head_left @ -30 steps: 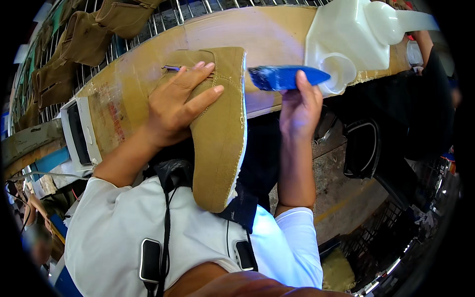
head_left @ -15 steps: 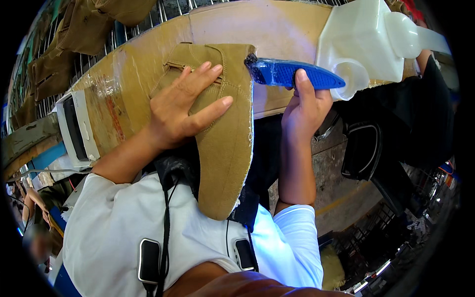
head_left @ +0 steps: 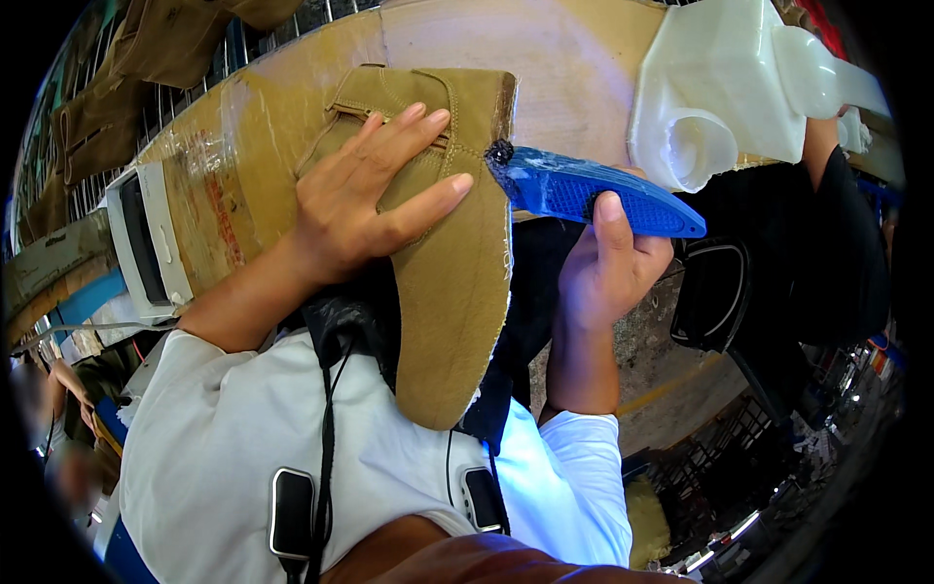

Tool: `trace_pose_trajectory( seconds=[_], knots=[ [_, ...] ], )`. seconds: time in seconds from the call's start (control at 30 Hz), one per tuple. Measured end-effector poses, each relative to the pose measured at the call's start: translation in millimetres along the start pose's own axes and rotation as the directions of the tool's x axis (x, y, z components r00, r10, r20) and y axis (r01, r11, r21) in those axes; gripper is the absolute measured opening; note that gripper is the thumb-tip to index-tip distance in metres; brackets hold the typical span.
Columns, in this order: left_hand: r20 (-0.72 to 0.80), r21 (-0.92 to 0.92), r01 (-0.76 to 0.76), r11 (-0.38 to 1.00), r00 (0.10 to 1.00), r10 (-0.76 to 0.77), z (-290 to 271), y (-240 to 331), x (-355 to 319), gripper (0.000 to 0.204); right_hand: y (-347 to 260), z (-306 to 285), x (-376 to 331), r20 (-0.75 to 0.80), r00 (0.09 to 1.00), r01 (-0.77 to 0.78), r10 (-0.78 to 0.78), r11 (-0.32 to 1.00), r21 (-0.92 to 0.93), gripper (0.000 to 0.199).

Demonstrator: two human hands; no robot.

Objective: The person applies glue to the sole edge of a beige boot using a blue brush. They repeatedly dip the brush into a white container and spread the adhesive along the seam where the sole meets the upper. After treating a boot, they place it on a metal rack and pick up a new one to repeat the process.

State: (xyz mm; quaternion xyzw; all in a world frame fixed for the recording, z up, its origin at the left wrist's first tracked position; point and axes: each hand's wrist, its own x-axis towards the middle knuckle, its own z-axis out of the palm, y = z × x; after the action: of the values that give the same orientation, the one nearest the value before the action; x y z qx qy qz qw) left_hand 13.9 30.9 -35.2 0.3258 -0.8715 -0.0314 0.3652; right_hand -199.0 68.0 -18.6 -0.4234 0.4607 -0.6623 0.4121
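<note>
The shoe upper [head_left: 457, 263] is a plain tan, suede-like, with matching tan stitching and no pattern. Touching its right edge, the brush handle [head_left: 593, 190] is bright blue with a fine dotted texture, and its bristle tip is black. Right of the shoe upper, the plastic jug [head_left: 725, 88] is translucent milky white. Behind the shoe upper, the workbench [head_left: 545, 49] is pale yellowish wood (glossy clear tape over one part, with a few reddish marks). Below the shoe upper, the sleeves [head_left: 233, 457] are white, crossed by black straps.
</note>
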Motion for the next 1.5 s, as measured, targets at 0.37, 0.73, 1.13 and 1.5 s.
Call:
trace_pose_trajectory(
  seconds=[0.37, 0.73, 1.13, 1.5],
  knots=[
    [-0.026, -0.01, -0.004, 1.0, 1.0, 0.004, 1.4, -1.1, -0.3, 0.03, -13.0, -11.5, 5.0, 0.048, 0.996, 0.085, -0.082, 0.993, -0.085, 0.02],
    [0.012, -0.004, -0.023, 1.0, 1.0, 0.023, -2.0, -2.1, 0.5, 0.03, -15.2, -1.4, 12.9, 0.097, 0.992, 0.094, -0.08, 0.983, -0.156, 0.022],
    [0.001, 0.003, -0.024, 1.0, 1.0, 0.024, -1.8, -2.6, 2.7, 0.031, -28.8, -8.2, 5.9, 0.142, 0.988, 0.086, -0.053, 0.969, -0.232, 0.027],
    [0.001, 0.016, -0.02, 1.0, 1.0, 0.02, -2.4, -3.9, 11.1, 0.034, -66.8, -14.0, -7.1, 0.34, 0.922, 0.224, -0.185, 0.972, -0.078, 0.032]
  ],
)
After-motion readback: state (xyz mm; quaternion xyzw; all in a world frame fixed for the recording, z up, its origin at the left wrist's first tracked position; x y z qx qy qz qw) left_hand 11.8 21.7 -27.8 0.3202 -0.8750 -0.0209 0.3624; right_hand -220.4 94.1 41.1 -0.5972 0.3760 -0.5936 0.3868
